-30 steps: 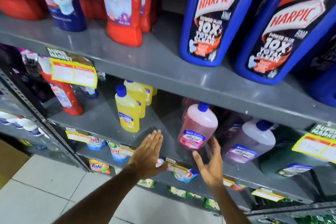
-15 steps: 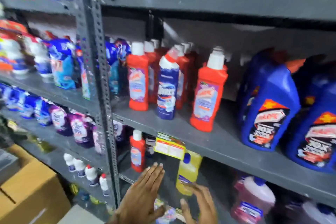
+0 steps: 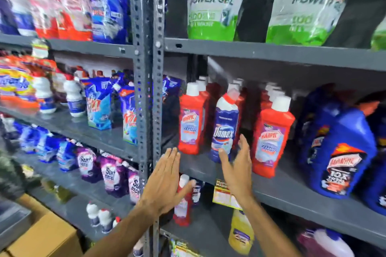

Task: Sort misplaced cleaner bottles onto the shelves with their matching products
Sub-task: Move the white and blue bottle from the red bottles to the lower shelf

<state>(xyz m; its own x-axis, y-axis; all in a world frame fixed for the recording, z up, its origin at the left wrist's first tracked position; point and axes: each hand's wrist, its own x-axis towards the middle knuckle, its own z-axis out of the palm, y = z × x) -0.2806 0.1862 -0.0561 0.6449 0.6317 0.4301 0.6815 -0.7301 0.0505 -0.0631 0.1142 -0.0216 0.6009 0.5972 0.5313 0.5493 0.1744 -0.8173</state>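
Two bare hands reach toward the middle shelf (image 3: 292, 192), both spread flat and holding nothing. The left hand (image 3: 165, 181) hangs in front of the grey upright post (image 3: 146, 89), fingers straight and close together, touching no bottle as far as the view shows. The right hand (image 3: 237, 170) is opened wider, thumb apart from the fingers, its fingertips just beside the lower part of the blue Domex bottle (image 3: 224, 129); whether it touches the bottle cannot be told. That bottle stands upright on the shelf between two rows of red Harpic bottles, one red Harpic bottle (image 3: 191, 123) to its left and another red Harpic bottle (image 3: 271, 137) to its right, so it looks like the misplaced one here. Farther right on the same shelf stand big blue Harpic jugs (image 3: 338, 152). On the shelf below, a lone red bottle (image 3: 183, 204) stands behind the left hand, with a yellow bottle (image 3: 241, 233) to its right; that red one may also be out of place. Green Ariel pouches (image 3: 211, 2) sit on the shelf above. Judging from this, the sorting is not finished: the Domex has yet to be gripped, lifted out and carried to its own kind, which do not show clearly in this view.
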